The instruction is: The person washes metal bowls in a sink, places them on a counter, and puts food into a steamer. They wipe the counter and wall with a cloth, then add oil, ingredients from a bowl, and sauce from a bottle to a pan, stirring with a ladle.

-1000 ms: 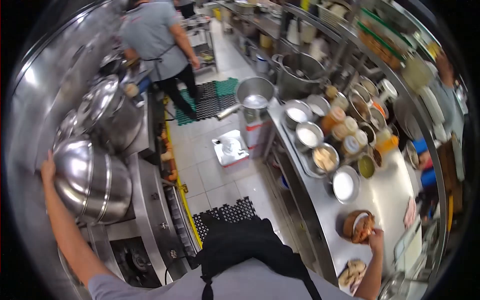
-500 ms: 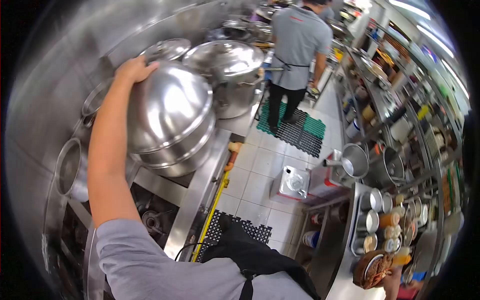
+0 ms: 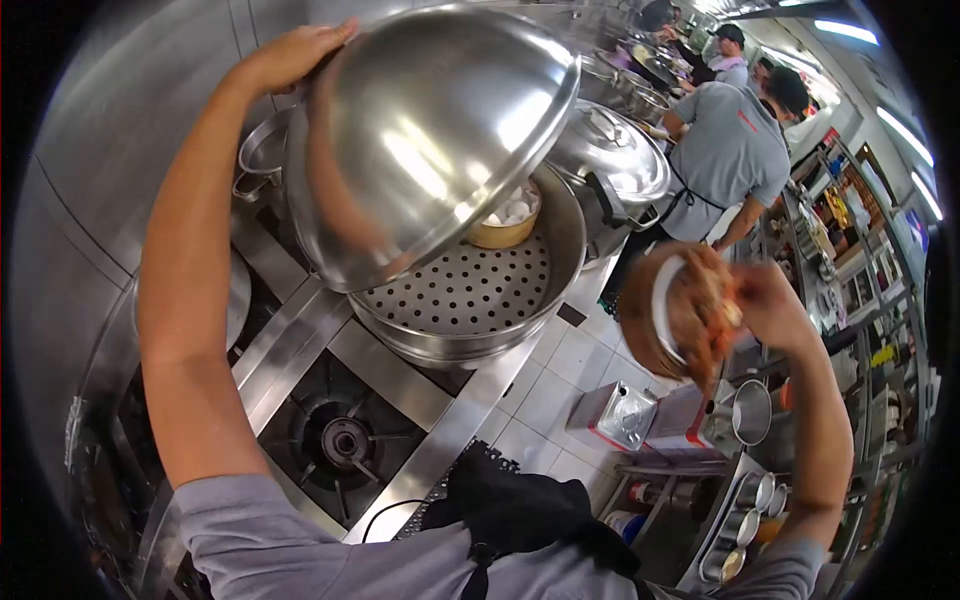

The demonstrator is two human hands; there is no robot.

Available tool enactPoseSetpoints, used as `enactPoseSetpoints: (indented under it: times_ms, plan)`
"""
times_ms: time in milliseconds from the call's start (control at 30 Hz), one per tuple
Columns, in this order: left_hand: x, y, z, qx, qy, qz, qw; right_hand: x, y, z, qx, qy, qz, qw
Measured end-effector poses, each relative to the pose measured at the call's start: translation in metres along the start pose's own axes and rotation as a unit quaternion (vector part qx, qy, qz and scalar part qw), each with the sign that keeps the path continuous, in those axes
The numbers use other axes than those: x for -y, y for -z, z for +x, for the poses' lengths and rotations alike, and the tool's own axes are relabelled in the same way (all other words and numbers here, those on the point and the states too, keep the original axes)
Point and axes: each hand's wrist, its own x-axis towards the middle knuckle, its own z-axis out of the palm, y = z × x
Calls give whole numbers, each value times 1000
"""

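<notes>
My left hand (image 3: pixel 295 58) holds the big domed steel lid (image 3: pixel 430 130) by its top, tilted up off the steamer pot; the fingertips are partly hidden behind the dome. Under its raised edge a perforated steamer tray (image 3: pixel 470 290) shows inside the pot (image 3: pixel 440 338). On the tray sits a small bamboo steamer basket (image 3: pixel 503 235) with round white pieces in it, partly covered by the lid. To the right of the pot, my right hand (image 3: pixel 768 305) grips another bamboo steamer basket (image 3: pixel 645 312), blurred, with a white dish and reddish-brown food inside.
A gas burner (image 3: pixel 345 440) lies in front of the pot. Behind stands a second lidded pot (image 3: pixel 610 150). A co-worker in a grey shirt (image 3: pixel 735 140) stands just beyond. Metal tins (image 3: pixel 620 415) sit on the tiled floor; shelving (image 3: pixel 870 330) lines the right side.
The lid, closed on the pot before, is now lifted and tilted, exposing the tray. My right hand has carried its basket from the right-hand counter up toward the pot.
</notes>
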Motion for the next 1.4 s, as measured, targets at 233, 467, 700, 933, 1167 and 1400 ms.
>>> enactPoseSetpoints:
  times_ms: [233, 467, 700, 933, 1167, 1400]
  plan:
    - [-3, 12, -21, 15, 71, -93, 993, 50, -125, 199, 181, 157, -37, 970]
    - [-25, 8, -54, -50, 25, -19, 998, 50, -267, 265, 279, 98, -58, 953]
    - [12, -5, 2, -51, -66, 74, 994, 74, -169, 170, 274, 107, 67, 953]
    - [-92, -93, -34, -113, 79, 191, 972, -116, -116, 13, 268, 2, 334, 904]
    - [-166, -191, -72, -142, 108, 278, 944, -332, -222, -89, 347, -196, 362, 843]
    - [-181, -294, -343, 206, 60, -323, 922, -398, -303, -115, 397, -192, 276, 854]
